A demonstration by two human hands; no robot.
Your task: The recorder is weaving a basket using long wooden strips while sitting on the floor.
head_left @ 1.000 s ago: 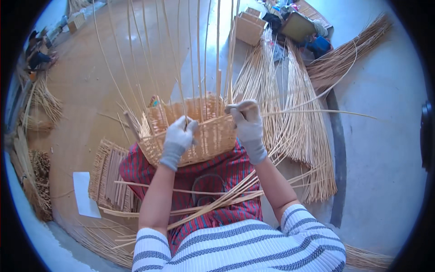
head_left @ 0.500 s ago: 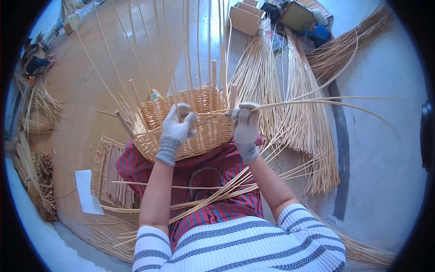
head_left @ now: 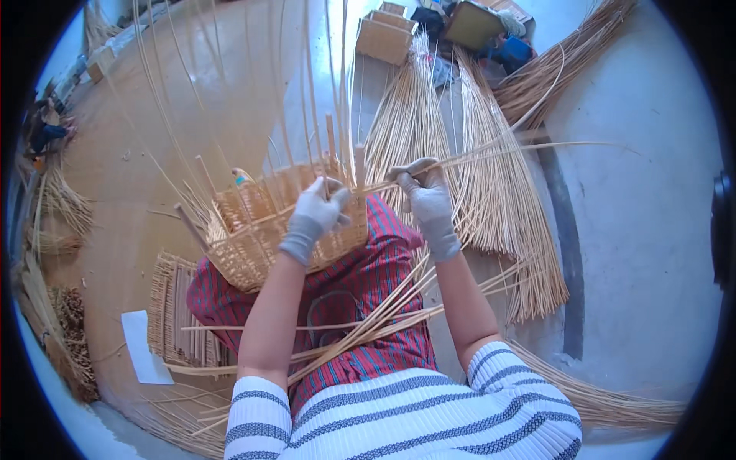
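Note:
A half-woven wicker basket rests tilted on my lap, over a red striped cloth. Thin upright stakes rise from its walls, and thicker wooden posts stand at its corners. My left hand, in a pale glove, is closed at the near rim, around the base of a stake. Off the basket's right corner, my gloved right hand pinches a few long wicker strands. The strands run from the rim through its fingers and trail off to the right.
Tall bundles of wicker lean ahead, with a cardboard box behind them. Loose strands lie across my lap. On the floor at left are a slatted wooden piece and a white sheet.
The basket has turned and shifted left on my lap. My right hand has moved away from the corner post, drawing the strands out to the right. My left hand stays at the rim.

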